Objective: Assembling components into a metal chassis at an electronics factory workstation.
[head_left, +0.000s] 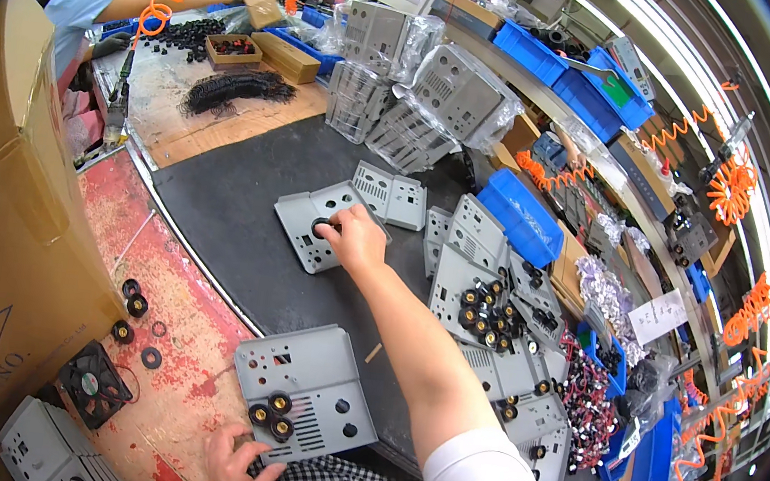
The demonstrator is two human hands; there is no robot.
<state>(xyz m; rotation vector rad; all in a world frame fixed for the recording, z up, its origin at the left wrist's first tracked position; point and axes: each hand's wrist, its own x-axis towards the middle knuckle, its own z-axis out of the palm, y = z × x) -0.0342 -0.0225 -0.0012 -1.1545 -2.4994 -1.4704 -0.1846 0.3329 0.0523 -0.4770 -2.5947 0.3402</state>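
Note:
My right hand (356,240) reaches across the black mat and pinches a small black round part at a hole in a grey sheet-metal panel (298,214); the fingers partly hide the part. Nearer to me lies a second grey panel (318,366) with slots, holes and a bent-up edge. On it rest several black knob-like parts (281,404) with brass-coloured centres. Close to this panel's lower left corner is my left hand (235,471), its thumb and fingers apart. It seems to touch the panel's edge at most.
To the right lie overlapping grey panels (457,277) and a heap of black knobs (490,314). Plastic-wrapped panels (458,97) stand at the back, near a blue bin (520,218). A cardboard box (29,200) and a fan (95,385) are left. A co-worker (98,4) reaches across the far table.

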